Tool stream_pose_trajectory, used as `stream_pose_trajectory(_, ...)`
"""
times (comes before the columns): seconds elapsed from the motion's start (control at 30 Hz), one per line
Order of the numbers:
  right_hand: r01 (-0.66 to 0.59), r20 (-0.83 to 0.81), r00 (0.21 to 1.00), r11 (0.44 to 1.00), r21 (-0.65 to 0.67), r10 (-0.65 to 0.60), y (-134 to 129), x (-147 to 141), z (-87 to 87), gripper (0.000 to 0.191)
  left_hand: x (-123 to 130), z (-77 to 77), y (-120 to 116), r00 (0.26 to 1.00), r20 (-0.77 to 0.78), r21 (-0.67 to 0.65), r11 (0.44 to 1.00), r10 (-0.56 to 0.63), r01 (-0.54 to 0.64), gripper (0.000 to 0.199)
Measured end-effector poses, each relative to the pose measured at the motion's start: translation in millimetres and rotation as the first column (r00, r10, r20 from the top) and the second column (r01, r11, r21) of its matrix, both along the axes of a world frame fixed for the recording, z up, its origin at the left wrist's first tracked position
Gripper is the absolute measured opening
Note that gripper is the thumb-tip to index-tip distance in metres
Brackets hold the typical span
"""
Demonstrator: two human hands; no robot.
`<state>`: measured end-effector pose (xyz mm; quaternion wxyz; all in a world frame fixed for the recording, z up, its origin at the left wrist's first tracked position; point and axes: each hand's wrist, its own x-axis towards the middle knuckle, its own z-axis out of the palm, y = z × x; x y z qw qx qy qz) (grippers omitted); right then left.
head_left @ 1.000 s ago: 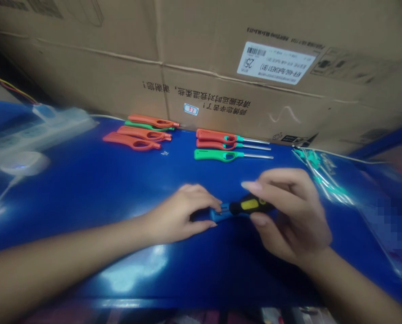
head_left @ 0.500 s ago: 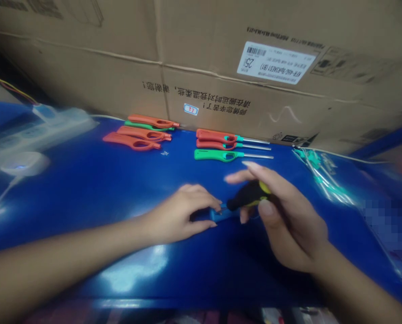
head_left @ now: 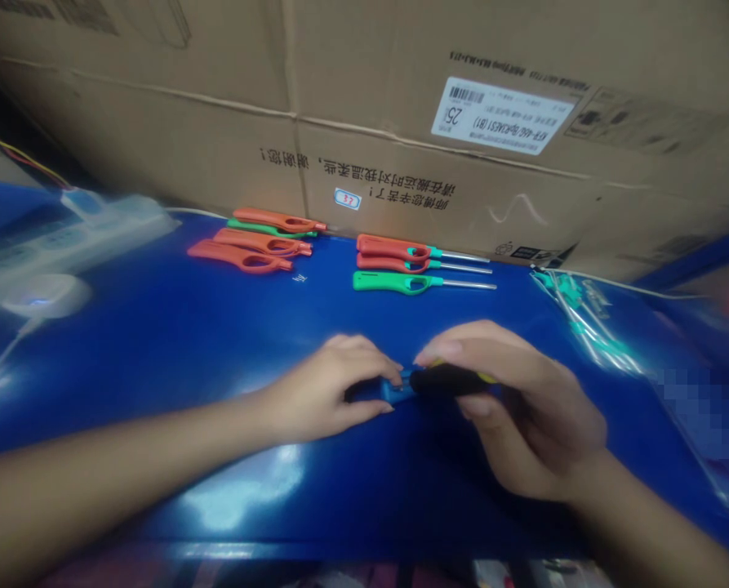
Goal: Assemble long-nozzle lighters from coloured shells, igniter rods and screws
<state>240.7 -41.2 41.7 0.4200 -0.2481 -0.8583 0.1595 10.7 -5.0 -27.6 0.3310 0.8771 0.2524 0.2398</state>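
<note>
My left hand (head_left: 333, 388) grips a small blue piece (head_left: 399, 387) between thumb and fingers, low over the blue table; most of that piece is hidden by fingers and tool. From the right, my right hand (head_left: 523, 408) holds a black and yellow screwdriver (head_left: 450, 380) by its handle, lying nearly flat, its front end pointing left at the blue piece. Beyond the hands lie a green lighter (head_left: 385, 282) and red lighters (head_left: 388, 247) with metal tubes. Several orange handles (head_left: 242, 256) without tubes rest further left, one green handle (head_left: 247, 226) among them.
A large cardboard box (head_left: 364, 106) stands along the table's back edge. At the left are a white power strip (head_left: 70, 237) and a round white device (head_left: 49, 296) with a cable. Metal tubes with green ends (head_left: 590, 327) lie at the right on the table (head_left: 266, 318).
My right hand's fingers have come down and closed round the screwdriver handle, which now lies flatter. My left hand has stayed in place on the blue piece.
</note>
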Motion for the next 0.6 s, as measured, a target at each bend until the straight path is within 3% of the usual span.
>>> stream_pose_trajectory(0.13, 0.104, 0.105, 0.987, 0.983, 0.150, -0.120, -2.0, 1.8, 6.0, 0.030, -0.4, 0.0, -0.4, 1.000, 0.009, 0.001, 1.000, 0.016, -0.016, 0.022)
stream_pose_trajectory(0.37, 0.022, 0.008, 1.000, 1.000, 0.011, -0.023, -4.1, -0.9, 9.2, 0.037, 0.9, -0.7, 0.3, 1.000, 0.015, 0.004, 1.000, 0.005, -0.005, 0.021)
stream_pose_trajectory(0.53, 0.194, 0.088, 0.973, 0.965, 0.175, -0.212, -6.7, 1.6, 10.7, 0.032, -0.1, 0.8, -0.7, 1.000, -0.009, -0.015, 1.000, 0.009, -0.009, 0.022)
stream_pose_trajectory(0.6, 0.212, 0.075, 0.971, 0.966, 0.151, -0.225, -8.6, 2.1, 9.8, 0.034, -0.5, 0.5, -0.9, 1.000, -0.005, -0.013, 1.000, 0.004, -0.004, 0.022)
